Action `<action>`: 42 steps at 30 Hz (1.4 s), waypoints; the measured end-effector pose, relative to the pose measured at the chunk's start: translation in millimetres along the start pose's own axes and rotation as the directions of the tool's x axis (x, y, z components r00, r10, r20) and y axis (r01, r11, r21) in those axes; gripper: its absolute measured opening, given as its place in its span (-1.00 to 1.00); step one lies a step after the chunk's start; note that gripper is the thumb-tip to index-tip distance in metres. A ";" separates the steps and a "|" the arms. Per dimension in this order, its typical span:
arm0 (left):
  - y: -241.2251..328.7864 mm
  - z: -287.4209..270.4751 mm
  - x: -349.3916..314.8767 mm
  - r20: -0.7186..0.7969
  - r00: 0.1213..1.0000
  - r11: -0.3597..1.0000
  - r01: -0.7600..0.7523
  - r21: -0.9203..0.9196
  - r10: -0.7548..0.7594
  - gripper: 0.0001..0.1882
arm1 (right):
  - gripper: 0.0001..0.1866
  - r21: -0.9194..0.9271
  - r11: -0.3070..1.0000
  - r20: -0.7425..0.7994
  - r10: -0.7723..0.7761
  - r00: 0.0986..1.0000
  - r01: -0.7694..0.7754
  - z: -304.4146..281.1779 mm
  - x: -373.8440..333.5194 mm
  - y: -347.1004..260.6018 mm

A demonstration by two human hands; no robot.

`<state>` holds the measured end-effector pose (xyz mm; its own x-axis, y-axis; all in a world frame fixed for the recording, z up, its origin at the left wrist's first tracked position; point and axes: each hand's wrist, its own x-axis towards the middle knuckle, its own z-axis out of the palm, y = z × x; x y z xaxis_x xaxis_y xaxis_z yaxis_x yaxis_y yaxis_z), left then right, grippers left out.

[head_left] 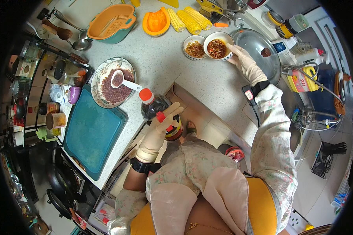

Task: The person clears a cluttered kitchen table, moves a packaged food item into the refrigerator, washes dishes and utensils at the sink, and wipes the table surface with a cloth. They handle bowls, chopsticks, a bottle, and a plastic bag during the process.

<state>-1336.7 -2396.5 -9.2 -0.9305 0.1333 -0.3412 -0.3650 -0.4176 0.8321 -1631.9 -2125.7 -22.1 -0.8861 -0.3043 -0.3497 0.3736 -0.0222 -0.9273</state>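
Observation:
My left hand (152, 138), in a pale glove, grips a large dark sauce bottle (150, 112) by its red handle. The bottle has a red cap and leans over the counter's front edge. In my gloved right hand (248, 65), pinched at the rim, is a small white bowl (222, 35) with chopped reddish-brown seasoning in it. Close by its left side stands a second small bowl (191, 38) of brown chopped bits. Beyond the bottle cap, a patterned plate (100, 71) holds minced meat, with a white spoon (129, 84) lying on it.
A teal cutting board (92, 131) lies at left, partly under the plate. Along the back are an orange colander (111, 21), a cut pumpkin half (157, 21) and corn cobs (192, 23). A glass lid (259, 43) is right of the bowls; the sink tap (317, 117) is farther right.

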 end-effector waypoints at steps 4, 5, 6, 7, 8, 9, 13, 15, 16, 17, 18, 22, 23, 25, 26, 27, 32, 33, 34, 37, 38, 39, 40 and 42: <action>-1.1 -0.7 -4.9 -0.017 1.000 1.000 -0.010 -0.011 0.010 -0.26 | -0.44 -0.136 0.991 -0.016 -0.020 1.000 0.018 11.8 22.8 -14.1; -1.6 -0.6 -5.8 -0.014 1.000 1.000 -0.005 -0.019 0.004 -0.26 | -0.41 -0.191 0.982 -0.081 -0.001 0.997 -0.015 15.5 26.8 -16.6; -2.1 -0.7 -6.9 -0.014 1.000 1.000 -0.003 -0.025 0.003 -0.27 | -0.32 -0.308 0.951 -0.077 -0.039 0.996 0.014 17.7 28.0 -20.3; -2.7 -0.6 -7.8 -0.021 1.000 1.000 -0.002 -0.027 0.002 -0.27 | -0.28 -0.434 0.899 -0.071 -0.095 0.993 0.055 22.4 30.0 -23.0; -3.1 -0.7 -8.9 -0.014 1.000 0.999 -0.004 -0.033 0.003 -0.27 | -0.24 -0.535 0.838 -0.050 -0.158 0.986 0.107 27.5 30.9 -26.5; -3.5 -0.7 -9.9 -0.013 1.000 0.999 -0.007 -0.036 0.006 -0.27 | -0.21 -0.629 0.758 0.000 -0.222 0.975 0.172 33.8 31.5 -29.6; -3.1 -0.3 -13.8 -0.015 1.000 1.000 -0.006 -0.028 0.006 -0.28 | -0.22 -0.943 0.291 0.058 -0.328 0.943 0.159 65.8 33.1 -41.1; -2.2 0.5 -15.6 -0.007 1.000 0.998 0.009 -0.067 -0.009 -0.29 | -0.26 -0.978 0.081 0.147 -0.383 0.912 0.192 82.2 31.3 -40.8; -1.8 0.9 -16.4 -0.004 1.000 0.996 0.016 -0.082 -0.016 -0.30 | -0.24 -0.973 -0.027 0.220 -0.407 0.886 0.229 88.9 29.0 -39.1; -1.7 1.5 -17.1 -0.002 1.000 0.997 0.015 -0.074 -0.015 -0.31 | -0.21 -0.960 -0.137 0.280 -0.418 0.864 0.245 94.3 26.3 -37.5; -1.6 2.0 -17.8 0.000 1.000 0.998 0.015 -0.065 -0.015 -0.33 | -0.16 -0.932 -0.234 0.358 -0.461 0.812 0.277 98.4 22.2 -34.5; -2.7 2.5 -19.7 0.011 1.000 1.000 0.012 -0.021 -0.012 -0.36 | -0.19 -0.859 -0.377 0.500 -0.481 0.720 0.345 108.8 10.0 -25.5; -3.1 2.2 -20.3 0.016 1.000 1.000 0.011 -0.015 -0.011 -0.37 | -0.19 -0.818 -0.440 0.562 -0.478 0.675 0.370 110.0 8.2 -24.0; -3.4 1.4 -22.3 0.028 1.000 1.000 0.011 0.006 -0.012 -0.37 | -0.19 -0.736 -0.554 0.651 -0.423 0.630 0.389 111.2 6.6 -23.0; -3.2 0.9 -23.4 0.033 0.999 1.000 0.002 0.025 -0.003 -0.37 | -0.18 -0.772 -0.483 0.628 -0.486 0.607 0.413 110.7 6.0 -22.6; -3.2 0.9 -25.1 0.039 0.999 0.999 -0.002 0.041 0.000 -0.37 | -0.19 -0.742 -0.515 0.654 -0.421 0.628 0.428 110.6 6.5 -22.7; 0.0 2.3 -34.8 0.061 0.998 0.999 0.031 0.041 -0.033 -0.34 | -0.21 -0.691 -0.577 0.706 -0.413 0.575 0.435 105.1 7.4 -21.8; -0.1 3.1 -36.1 0.054 0.998 0.998 0.027 0.057 -0.030 -0.34 | -0.21 -0.692 -0.574 0.706 -0.410 0.578 0.438 104.0 6.4 -20.2; 0.4 3.0 -38.0 0.050 0.998 0.996 0.026 0.080 -0.030 -0.33 | -0.20 -0.718 -0.538 0.666 -0.348 0.661 0.441 103.7 6.8 -20.4; -0.8 -0.1 -37.8 0.058 0.998 0.989 -0.037 0.142 0.029 -0.34 | -0.21 -0.821 -0.453 0.561 -0.529 0.637 0.347 100.3 3.6 -17.3; -1.9 -1.4 -38.3 0.049 0.999 0.984 -0.021 0.179 0.012 -0.35 | -0.22 -0.852 -0.407 0.511 -0.505 0.696 0.331 98.5 3.7 -17.1; -3.0 -2.6 -40.6 0.065 0.998 0.986 -0.005 0.164 -0.006 -0.36 | -0.18 -0.903 -0.310 0.421 -0.509 0.751 0.296 95.0 2.9 -17.4; -4.3 -4.3 -40.7 0.067 0.998 0.986 -0.001 0.164 -0.010 -0.37 | -0.17 -0.959 -0.190 0.284 -0.585 0.760 0.212 91.3 2.5 -16.9; -7.4 -7.6 -39.7 0.092 0.996 0.986 -0.014 0.166 -0.001 -0.42 | -0.17 -0.958 0.215 0.029 -0.589 0.808 0.191 79.5 -1.3 -15.7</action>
<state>-1296.9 -2405.5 -5.1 -0.9290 0.2158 -0.3006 -0.3520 -0.2644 0.8979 -1614.8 -2200.7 3.5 -0.9277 -0.2603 0.2677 -0.3520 0.8489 -0.3943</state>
